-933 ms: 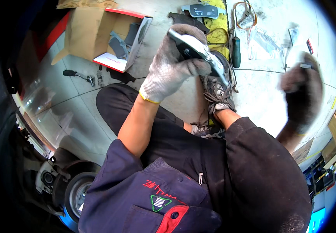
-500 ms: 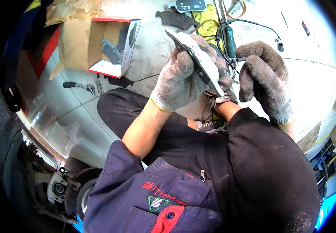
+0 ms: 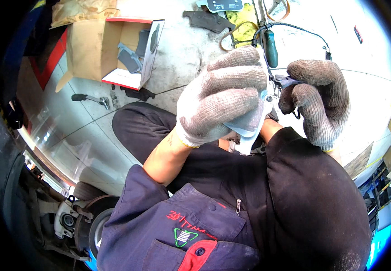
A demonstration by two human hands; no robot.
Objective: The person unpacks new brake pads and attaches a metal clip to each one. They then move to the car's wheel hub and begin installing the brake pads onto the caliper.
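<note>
Head view: left hand (image 3: 222, 97) wraps brake pad (image 3: 249, 124), held over ankle (image 3: 273, 129); right hand (image 3: 320, 99) pinches dark clip-like piece (image 3: 287, 80) just beside it. Seemingly mating piece with pad; next move calls for steady pad, careful alignment.

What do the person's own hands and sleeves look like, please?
The left hand and right hand wear knitted gloves, whitish near the wrists with grey-brown, soiled-looking fingers. The left glove's cuff has a yellow edge. The left sleeve is short and navy; the right sleeve is hidden.
</note>
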